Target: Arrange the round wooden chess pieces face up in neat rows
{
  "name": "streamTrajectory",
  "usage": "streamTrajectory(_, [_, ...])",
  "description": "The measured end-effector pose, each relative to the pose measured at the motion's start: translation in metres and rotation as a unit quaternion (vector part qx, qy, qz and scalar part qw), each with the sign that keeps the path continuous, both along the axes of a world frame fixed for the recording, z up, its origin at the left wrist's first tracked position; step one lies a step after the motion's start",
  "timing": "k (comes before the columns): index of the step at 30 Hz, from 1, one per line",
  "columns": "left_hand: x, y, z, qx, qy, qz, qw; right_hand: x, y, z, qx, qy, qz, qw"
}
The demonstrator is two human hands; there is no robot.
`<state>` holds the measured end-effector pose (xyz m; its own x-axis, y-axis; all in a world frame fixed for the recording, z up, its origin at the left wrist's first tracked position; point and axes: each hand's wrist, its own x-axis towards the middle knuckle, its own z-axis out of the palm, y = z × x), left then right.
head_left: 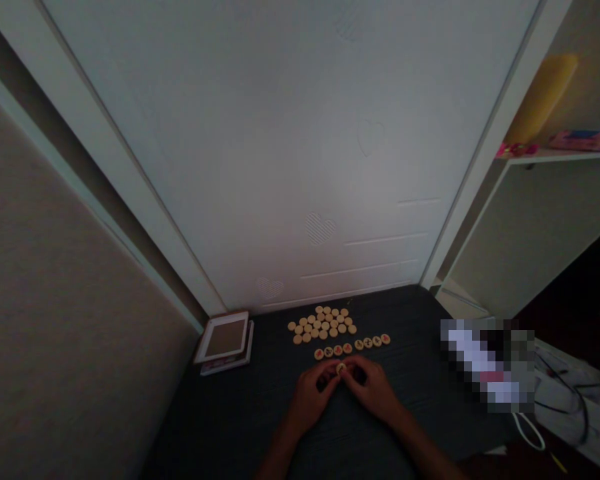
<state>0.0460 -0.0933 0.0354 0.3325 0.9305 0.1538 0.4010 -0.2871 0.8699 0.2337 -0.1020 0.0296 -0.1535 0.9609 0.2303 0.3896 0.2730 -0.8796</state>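
Between the fingertips of both hands is one round wooden Chinese chess piece point(341, 369) with a dark marking on its face. My left hand point(311, 390) pinches it from the left, and my right hand point(373, 387) grips it from the right. Just beyond my fingers runs a row of face-up Chinese chess pieces point(369, 343) with red or black characters, split by a small gap. Behind that row lies a cluster of similar discs point(325, 325), their tops looking plain. Both hands are low over the dark tabletop point(260, 400).
At the table's left rear, a white-bordered frame point(245, 327) rests on another flat item. A white panel with heart patterns point(290, 167) rises behind the table. On the right are a pixelated patch point(485, 367), a white cable point(530, 437) and a shelf point(565, 159).
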Motion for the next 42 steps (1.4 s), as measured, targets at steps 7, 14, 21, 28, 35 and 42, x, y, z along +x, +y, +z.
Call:
streamTrajectory(7, [-0.001, 0.002, -0.005, 0.009, 0.010, 0.010, 1.000, 0.010, -0.004, -0.001, -0.022, 0.023, -0.029, 0.999])
streamTrajectory(14, [-0.001, 0.002, -0.010, 0.017, 0.039, 0.025, 0.999, 0.057, -0.018, -0.007, -0.055, 0.009, -0.095, 0.994])
streamTrajectory(21, [0.000, 0.002, -0.007, 0.017, 0.032, 0.005, 0.999, 0.102, -0.010, -0.014, -0.036, -0.029, -0.142, 0.989])
streamTrajectory(28, [0.002, 0.004, -0.006, 0.013, 0.032, 0.004, 0.999, 0.126, 0.007, -0.020, -0.014, -0.099, -0.166, 0.981])
streamTrajectory(35, [0.002, 0.004, -0.005, 0.016, 0.044, 0.004, 0.999, 0.120, 0.019, -0.026, 0.009, -0.110, -0.180, 0.977])
streamTrajectory(42, [0.003, 0.003, -0.003, 0.010, 0.049, 0.002, 0.999, 0.118, 0.021, -0.033, 0.041, -0.132, -0.212, 0.967])
